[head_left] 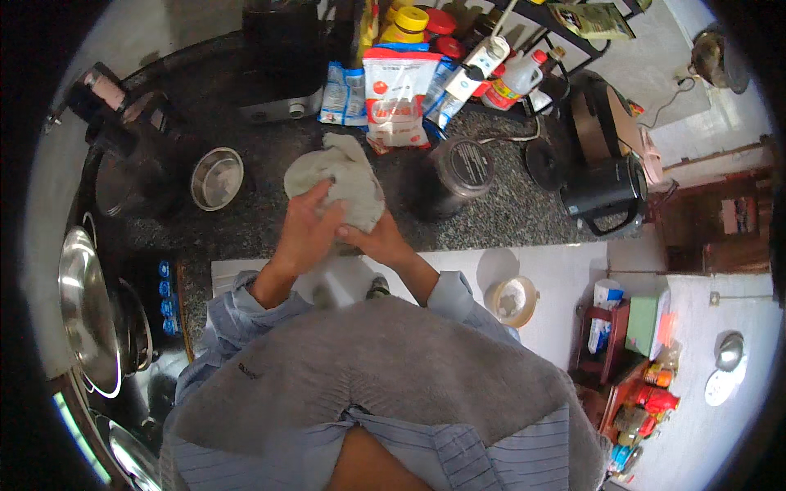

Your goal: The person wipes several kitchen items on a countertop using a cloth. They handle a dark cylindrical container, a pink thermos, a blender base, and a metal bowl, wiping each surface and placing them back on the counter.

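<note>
A pale grey cloth (350, 169) is bunched up between my hands, just above the near part of the counter. My left hand (310, 227) presses on its front with the fingers spread over it. From the right side and below, my right hand (381, 239) grips the cloth, thumb on the near edge. Whether something sits inside the folds cannot be seen. To the left of the cloth is a small round metal bowl (218, 179). A dark jar with a printed lid (470, 162) stands on the right.
Behind the cloth, a red and white plastic bag (399, 98) leans on the speckled stone counter (509, 215). A power strip (476, 70) and bottles (516, 80) are beyond. A black electric kettle (605, 190) stands right; a large metal pan (92, 307) is left. A bucket (513, 301) is on the floor.
</note>
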Action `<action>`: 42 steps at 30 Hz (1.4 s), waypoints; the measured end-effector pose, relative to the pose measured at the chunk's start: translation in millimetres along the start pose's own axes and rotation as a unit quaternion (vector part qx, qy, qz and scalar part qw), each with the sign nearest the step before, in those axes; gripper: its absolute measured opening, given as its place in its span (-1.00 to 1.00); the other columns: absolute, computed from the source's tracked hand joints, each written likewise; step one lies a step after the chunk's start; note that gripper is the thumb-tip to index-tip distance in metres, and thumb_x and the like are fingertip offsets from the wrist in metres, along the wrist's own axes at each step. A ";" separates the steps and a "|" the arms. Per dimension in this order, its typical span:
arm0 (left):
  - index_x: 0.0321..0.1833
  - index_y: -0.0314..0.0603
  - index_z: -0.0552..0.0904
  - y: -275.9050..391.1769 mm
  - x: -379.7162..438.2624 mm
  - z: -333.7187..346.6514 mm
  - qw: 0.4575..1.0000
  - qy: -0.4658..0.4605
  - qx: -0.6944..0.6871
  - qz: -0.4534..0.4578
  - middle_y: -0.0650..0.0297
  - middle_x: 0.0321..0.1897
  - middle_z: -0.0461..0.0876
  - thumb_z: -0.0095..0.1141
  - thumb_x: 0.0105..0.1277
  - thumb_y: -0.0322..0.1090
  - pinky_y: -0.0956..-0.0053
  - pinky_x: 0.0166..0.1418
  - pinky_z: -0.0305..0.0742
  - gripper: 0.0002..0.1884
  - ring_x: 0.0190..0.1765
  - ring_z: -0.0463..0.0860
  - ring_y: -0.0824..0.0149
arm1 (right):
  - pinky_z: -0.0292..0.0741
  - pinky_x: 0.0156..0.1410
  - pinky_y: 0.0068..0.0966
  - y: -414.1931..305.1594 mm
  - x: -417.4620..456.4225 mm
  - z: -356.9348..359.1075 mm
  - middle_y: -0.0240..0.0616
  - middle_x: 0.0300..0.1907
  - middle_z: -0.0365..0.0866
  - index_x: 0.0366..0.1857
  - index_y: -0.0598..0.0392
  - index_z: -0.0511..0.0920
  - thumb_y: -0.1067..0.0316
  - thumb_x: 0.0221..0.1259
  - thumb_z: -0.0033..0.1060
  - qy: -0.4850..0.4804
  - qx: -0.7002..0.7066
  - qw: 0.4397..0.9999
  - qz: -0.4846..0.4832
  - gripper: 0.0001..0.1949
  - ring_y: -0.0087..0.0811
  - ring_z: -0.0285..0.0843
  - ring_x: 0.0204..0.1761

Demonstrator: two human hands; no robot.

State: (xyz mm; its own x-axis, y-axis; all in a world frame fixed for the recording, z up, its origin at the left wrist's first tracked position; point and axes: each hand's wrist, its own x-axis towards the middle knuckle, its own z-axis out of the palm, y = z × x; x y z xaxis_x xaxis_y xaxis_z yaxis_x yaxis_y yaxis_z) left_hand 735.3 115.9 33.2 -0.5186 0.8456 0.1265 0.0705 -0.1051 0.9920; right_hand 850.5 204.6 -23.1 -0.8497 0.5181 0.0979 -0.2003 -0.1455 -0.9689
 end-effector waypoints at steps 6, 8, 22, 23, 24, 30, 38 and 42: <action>0.01 -0.35 0.53 7.2 6.1 24.8 0.987 -0.140 -0.077 -0.026 0.22 -0.18 0.62 0.00 0.34 -0.42 0.56 -0.16 0.50 -0.77 -0.22 0.58 0.47 | 0.42 0.20 -0.36 -13.6 -64.3 -74.3 -0.23 0.10 0.48 0.21 0.21 0.35 0.26 0.14 0.18 0.101 0.198 0.969 0.108 -0.47 -0.36 0.44 0.12; 0.13 -0.32 0.46 2.6 12.4 27.3 0.991 -0.087 -0.102 -0.012 0.16 -0.01 0.58 0.09 0.27 -0.43 0.54 -0.04 0.47 -0.64 -0.05 0.59 0.38 | 0.41 0.24 -0.31 -47.3 -98.6 -115.3 -0.14 0.13 0.45 0.23 0.23 0.31 0.22 0.17 0.16 0.119 0.158 0.979 0.049 -0.45 -0.27 0.44 0.14; 0.35 -0.23 0.17 -83.0 83.6 134.5 0.948 -0.118 0.169 0.244 -0.07 0.30 0.21 0.49 -0.19 -0.19 0.18 0.32 0.26 0.00 0.31 0.29 -0.06 | 0.44 0.12 -0.24 -81.6 -8.7 -163.8 0.07 -0.02 0.52 0.06 0.13 0.50 0.22 -0.05 0.28 0.127 -0.685 0.679 -0.232 -0.49 0.01 0.50 0.00; 0.34 -0.21 0.17 -81.9 85.3 137.3 0.950 -0.093 0.184 0.233 -0.06 0.29 0.22 0.49 -0.19 -0.19 0.19 0.32 0.26 0.00 0.30 0.29 -0.05 | 0.43 0.14 -0.19 -83.5 2.6 -165.3 0.08 -0.03 0.51 0.01 0.10 0.53 0.24 -0.08 0.29 0.161 -0.604 0.737 -0.256 -0.53 0.08 0.48 0.00; 0.34 -0.20 0.18 -75.4 80.3 139.9 0.953 -0.070 0.198 0.217 -0.06 0.29 0.22 0.49 -0.20 -0.19 0.19 0.32 0.27 0.00 0.30 0.29 -0.05 | 0.41 0.15 -0.14 -84.6 7.1 -166.2 0.09 -0.03 0.50 -0.03 0.08 0.55 0.26 -0.10 0.29 0.193 -0.516 0.789 -0.272 -0.56 0.14 0.46 -0.01; 0.36 -0.22 0.14 -61.7 73.4 142.1 0.961 -0.063 0.195 0.185 -0.02 0.27 0.23 0.50 -0.22 -0.27 0.22 0.38 0.21 0.03 0.33 0.26 -0.04 | 0.45 -0.09 -0.30 11.1 -9.6 -240.2 -0.01 -0.16 0.58 -0.09 0.27 0.54 0.25 0.15 0.14 0.404 -0.198 0.891 -0.063 -0.67 -0.27 0.53 -0.10; 0.37 -0.21 0.13 -67.2 72.7 145.4 0.958 -0.046 0.198 0.200 -0.01 0.27 0.25 0.50 -0.21 -0.32 0.23 0.38 0.20 0.04 0.33 0.27 -0.03 | 0.46 0.09 -0.33 14.8 -95.0 -160.4 -0.14 -0.06 0.63 -0.04 0.24 0.54 0.27 0.01 0.36 0.405 -0.374 0.833 -0.052 -0.58 -0.29 0.58 -0.03; 0.37 -0.21 0.13 -65.4 73.1 144.6 0.957 -0.042 0.197 0.208 -0.02 0.27 0.26 0.49 -0.20 -0.35 0.23 0.36 0.23 0.02 0.32 0.28 -0.03 | 0.46 0.09 -0.38 -9.9 -102.3 -147.4 -0.22 -0.09 0.63 -0.04 0.17 0.54 0.32 -0.05 0.43 0.400 -0.215 0.890 -0.039 -0.57 -0.34 0.57 -0.03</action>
State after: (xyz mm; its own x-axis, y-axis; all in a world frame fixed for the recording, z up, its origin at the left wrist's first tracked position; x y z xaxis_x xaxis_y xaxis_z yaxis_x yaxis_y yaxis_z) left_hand 816.0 260.3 -23.1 -0.3058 0.8147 0.4928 0.5812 -0.2503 0.7743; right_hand 1011.3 277.3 -57.0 -0.1877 0.9721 0.1409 0.1078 0.1629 -0.9807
